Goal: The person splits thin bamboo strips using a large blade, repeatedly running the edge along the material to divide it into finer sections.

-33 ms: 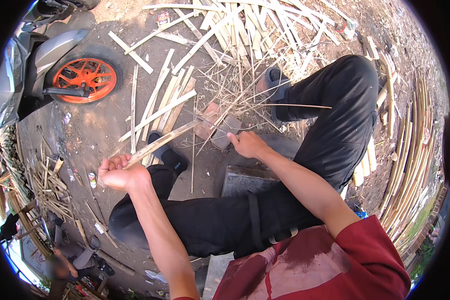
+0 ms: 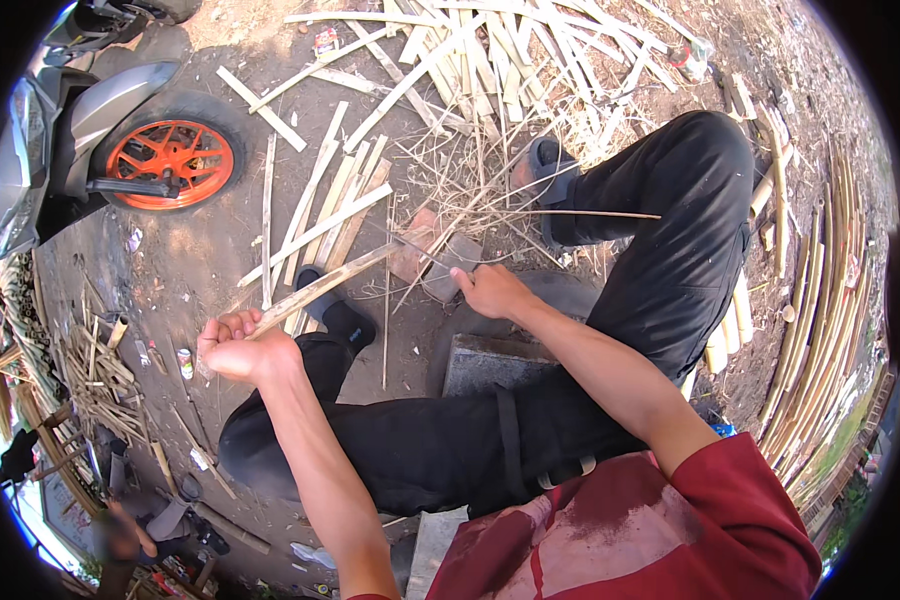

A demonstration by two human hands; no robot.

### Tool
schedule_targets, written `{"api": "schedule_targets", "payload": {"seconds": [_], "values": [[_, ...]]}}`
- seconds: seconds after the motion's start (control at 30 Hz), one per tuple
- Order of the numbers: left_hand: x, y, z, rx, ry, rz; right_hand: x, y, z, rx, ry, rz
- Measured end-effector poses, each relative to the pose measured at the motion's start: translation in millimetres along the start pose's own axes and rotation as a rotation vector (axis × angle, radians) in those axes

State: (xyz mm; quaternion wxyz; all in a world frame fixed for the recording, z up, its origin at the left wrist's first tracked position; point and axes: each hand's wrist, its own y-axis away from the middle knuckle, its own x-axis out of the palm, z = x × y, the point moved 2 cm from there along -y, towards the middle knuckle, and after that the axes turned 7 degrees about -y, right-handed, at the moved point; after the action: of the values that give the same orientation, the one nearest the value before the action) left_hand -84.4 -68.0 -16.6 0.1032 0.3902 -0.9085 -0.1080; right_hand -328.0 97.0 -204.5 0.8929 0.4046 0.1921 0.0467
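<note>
**Bamboo strip held at both ends**

While the left hand [image 2: 238, 350] is clenched around the near end of a bamboo strip [image 2: 320, 285], the right hand [image 2: 490, 290] grips something at the strip's far end — a dark blade-like tool [image 2: 420, 250], though its shape is hard to make out. From the left fingers [image 2: 228, 325] the strip runs up and to the right, tilted, ending just beside the right fingers. Two flat blocks [image 2: 435, 262] lie on the ground right at the right fingers. Beyond them more split bamboo [image 2: 470, 60] is scattered over the dirt. Beyond the left hand stands a scooter with an orange wheel [image 2: 170, 160]. Below both hands are the person's legs in black trousers [image 2: 660, 260].
</note>
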Motion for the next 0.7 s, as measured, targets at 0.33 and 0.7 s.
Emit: {"api": "schedule_targets", "payload": {"seconds": [0.33,0.7], "values": [[-18,-15,1,-0.022,0.008,-0.037,-1,27,32,0.043,0.018,0.043],[-29,-17,6,-0.025,-0.021,-0.069,2,25,4,0.101,0.097,-0.015]]}}
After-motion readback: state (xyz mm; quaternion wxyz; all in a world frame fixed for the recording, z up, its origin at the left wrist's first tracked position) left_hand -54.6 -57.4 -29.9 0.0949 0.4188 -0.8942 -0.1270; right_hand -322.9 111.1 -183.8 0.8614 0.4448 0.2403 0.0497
